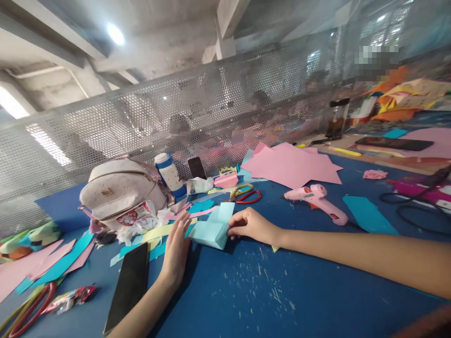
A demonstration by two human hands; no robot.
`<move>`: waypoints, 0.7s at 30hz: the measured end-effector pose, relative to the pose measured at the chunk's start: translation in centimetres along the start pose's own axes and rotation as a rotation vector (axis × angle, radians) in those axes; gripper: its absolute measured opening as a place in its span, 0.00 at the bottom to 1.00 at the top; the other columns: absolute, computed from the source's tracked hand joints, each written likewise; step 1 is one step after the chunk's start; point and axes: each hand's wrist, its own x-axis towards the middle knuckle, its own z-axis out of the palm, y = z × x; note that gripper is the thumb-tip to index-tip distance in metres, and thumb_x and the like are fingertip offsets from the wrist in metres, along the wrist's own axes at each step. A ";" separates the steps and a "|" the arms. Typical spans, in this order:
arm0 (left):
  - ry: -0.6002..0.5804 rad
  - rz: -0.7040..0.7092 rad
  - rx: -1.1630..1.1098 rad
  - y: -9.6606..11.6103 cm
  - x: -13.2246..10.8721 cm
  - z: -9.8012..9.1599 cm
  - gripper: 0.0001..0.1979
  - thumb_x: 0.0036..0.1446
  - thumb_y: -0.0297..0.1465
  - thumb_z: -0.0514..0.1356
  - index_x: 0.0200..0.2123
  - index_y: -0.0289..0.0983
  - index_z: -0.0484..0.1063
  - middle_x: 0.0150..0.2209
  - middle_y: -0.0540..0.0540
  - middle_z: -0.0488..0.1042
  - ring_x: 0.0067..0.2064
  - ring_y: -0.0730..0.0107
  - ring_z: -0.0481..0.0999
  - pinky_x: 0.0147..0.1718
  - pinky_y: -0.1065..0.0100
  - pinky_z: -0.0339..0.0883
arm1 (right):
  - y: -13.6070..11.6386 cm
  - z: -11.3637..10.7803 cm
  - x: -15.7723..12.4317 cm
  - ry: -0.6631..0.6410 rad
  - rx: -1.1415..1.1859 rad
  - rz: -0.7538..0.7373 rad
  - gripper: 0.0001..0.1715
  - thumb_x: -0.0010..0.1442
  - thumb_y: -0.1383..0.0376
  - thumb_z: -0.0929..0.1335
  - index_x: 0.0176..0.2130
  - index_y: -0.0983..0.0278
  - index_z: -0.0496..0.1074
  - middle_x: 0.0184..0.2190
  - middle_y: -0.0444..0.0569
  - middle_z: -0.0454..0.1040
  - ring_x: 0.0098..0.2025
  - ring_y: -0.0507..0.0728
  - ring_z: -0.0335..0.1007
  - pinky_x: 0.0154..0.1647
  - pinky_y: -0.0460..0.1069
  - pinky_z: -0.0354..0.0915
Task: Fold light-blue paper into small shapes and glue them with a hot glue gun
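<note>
A small box folded from light blue paper (209, 234) sits on the blue table between my hands, one flap standing up at its back. My right hand (252, 225) pinches the box's right edge between thumb and fingers. Along the left end, my left hand (177, 249) is held with its fingers stretched out, seemingly touching the paper; the thumb is hidden. Red and yellow-handled scissors (246, 193) lie just behind the box. Blue and yellow paper scraps (158, 232) are spread beyond my left hand.
A dark phone (128, 286) lies by my left forearm. At the back stand a pale backpack (121, 188) and a white-and-blue bottle (169, 174). Pink sheets (292, 164), a pink glue gun (319, 202) and a blue paper piece (369, 215) are to the right. A perforated metal screen (134, 117) rises behind.
</note>
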 end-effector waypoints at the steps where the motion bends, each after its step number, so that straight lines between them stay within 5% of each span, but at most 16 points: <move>1: 0.020 0.048 0.038 0.1 -0.3 0.0 0.22 0.66 0.45 0.50 0.58 0.43 0.64 0.65 0.43 0.61 0.66 0.58 0.58 0.59 0.59 0.59 | 0.2 0.0 0.0 0.008 -0.006 0.009 0.15 0.49 0.56 0.75 0.30 0.66 0.78 0.25 0.46 0.77 0.29 0.54 0.74 0.32 0.47 0.67; 5: -0.157 0.412 0.470 1.0 -2.0 0.3 0.26 0.59 0.42 0.60 0.59 0.44 0.62 0.63 0.41 0.62 0.65 0.51 0.59 0.62 0.52 0.53 | 0.4 0.3 -0.3 0.008 -0.029 0.048 0.14 0.49 0.57 0.75 0.28 0.67 0.78 0.23 0.46 0.77 0.26 0.54 0.73 0.29 0.47 0.66; 8: -0.350 0.496 0.708 1.2 -2.8 1.0 0.36 0.53 0.41 0.66 0.63 0.46 0.56 0.61 0.40 0.64 0.63 0.49 0.62 0.61 0.48 0.54 | 0.3 0.9 -0.7 -0.020 -0.045 0.052 0.13 0.50 0.58 0.74 0.29 0.66 0.78 0.23 0.46 0.77 0.26 0.54 0.73 0.30 0.47 0.67; 11: -0.451 0.516 0.820 1.0 -2.9 1.4 0.34 0.55 0.36 0.65 0.62 0.46 0.57 0.60 0.40 0.66 0.62 0.50 0.63 0.61 0.46 0.53 | -0.2 1.4 -1.1 -0.063 -0.075 0.022 0.11 0.53 0.60 0.73 0.32 0.66 0.79 0.26 0.47 0.77 0.28 0.54 0.74 0.32 0.48 0.68; 16: -0.426 0.482 0.750 0.9 -2.6 1.2 0.27 0.57 0.25 0.58 0.59 0.45 0.60 0.57 0.43 0.68 0.60 0.56 0.65 0.59 0.54 0.58 | -1.8 1.3 -1.5 -0.109 -0.172 -0.142 0.08 0.58 0.64 0.69 0.38 0.65 0.78 0.33 0.47 0.78 0.35 0.55 0.75 0.38 0.48 0.69; 21: -0.351 0.422 0.583 1.0 -2.7 1.0 0.25 0.56 0.24 0.58 0.57 0.45 0.61 0.53 0.44 0.69 0.56 0.59 0.69 0.55 0.60 0.63 | -3.1 1.0 -1.7 -0.128 -0.356 -0.323 0.15 0.61 0.67 0.68 0.49 0.61 0.74 0.40 0.47 0.78 0.39 0.53 0.74 0.42 0.47 0.67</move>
